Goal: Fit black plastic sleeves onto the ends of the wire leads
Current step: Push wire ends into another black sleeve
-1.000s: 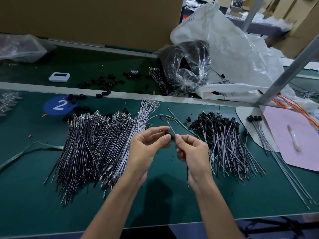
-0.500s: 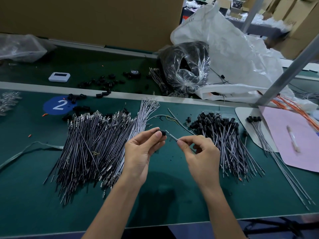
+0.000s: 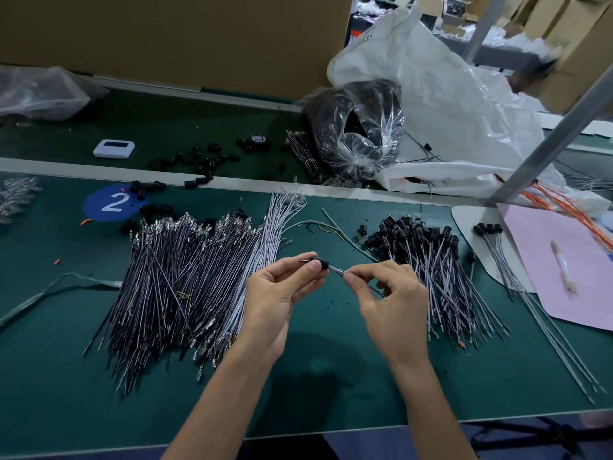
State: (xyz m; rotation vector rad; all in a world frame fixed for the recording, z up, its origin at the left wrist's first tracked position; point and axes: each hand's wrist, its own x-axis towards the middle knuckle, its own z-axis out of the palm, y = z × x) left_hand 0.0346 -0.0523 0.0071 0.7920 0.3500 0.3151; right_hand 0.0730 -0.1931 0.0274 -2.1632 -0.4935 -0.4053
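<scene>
My left hand [image 3: 277,293] pinches a small black plastic sleeve [image 3: 322,263] between thumb and forefinger above the green table. A thin wire lead [image 3: 335,269] runs through the sleeve, its tip poking out to the left. My right hand [image 3: 389,297] pinches that lead just right of the sleeve, and the rest of the wire passes under its fingers. A big pile of bare leads [image 3: 185,280] lies to the left. To the right lies a pile of leads with sleeves fitted [image 3: 428,257].
Loose black sleeves [image 3: 195,161] are scattered at the back near a blue "2" sticker [image 3: 111,203]. A clear bag of black parts [image 3: 356,127] and a white plastic bag [image 3: 447,94] stand behind. At the right lie a pink sheet [image 3: 560,267], a few sleeved leads [image 3: 530,303] and a metal post [image 3: 560,127].
My hands have drawn apart. The sleeve stays in my left fingers while my right hand has slid rightward along the lead, so a stretch of wire shows between them.
</scene>
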